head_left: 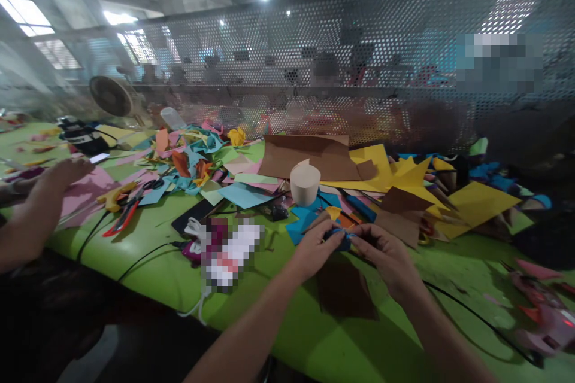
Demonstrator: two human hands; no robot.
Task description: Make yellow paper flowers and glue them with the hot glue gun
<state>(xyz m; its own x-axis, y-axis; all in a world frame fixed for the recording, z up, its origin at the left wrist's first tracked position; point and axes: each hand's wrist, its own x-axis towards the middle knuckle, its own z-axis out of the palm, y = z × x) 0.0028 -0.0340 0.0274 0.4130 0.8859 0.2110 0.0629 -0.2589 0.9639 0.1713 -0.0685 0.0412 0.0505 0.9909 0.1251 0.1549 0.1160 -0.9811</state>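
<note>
My left hand [315, 246] and my right hand [385, 253] meet over the green table [314, 335], fingers pinched together on a small dark blue folded paper piece [340, 237]. Both hands are closed on it. A brown paper sheet [344, 290] lies flat on the table just below my hands. A rolled beige paper cylinder [305, 184] stands upright a little beyond my left hand. Blue, orange and yellow paper scraps [335, 214] lie right behind my fingers.
Coloured paper is heaped across the table's back: yellow sheets [476, 203], brown card [309, 155], a mixed pile [193, 158]. Red scissors [123, 215] and black cables [144, 254] lie at left, beside another person's arm [33, 215]. A perforated screen [359, 54] closes the far side.
</note>
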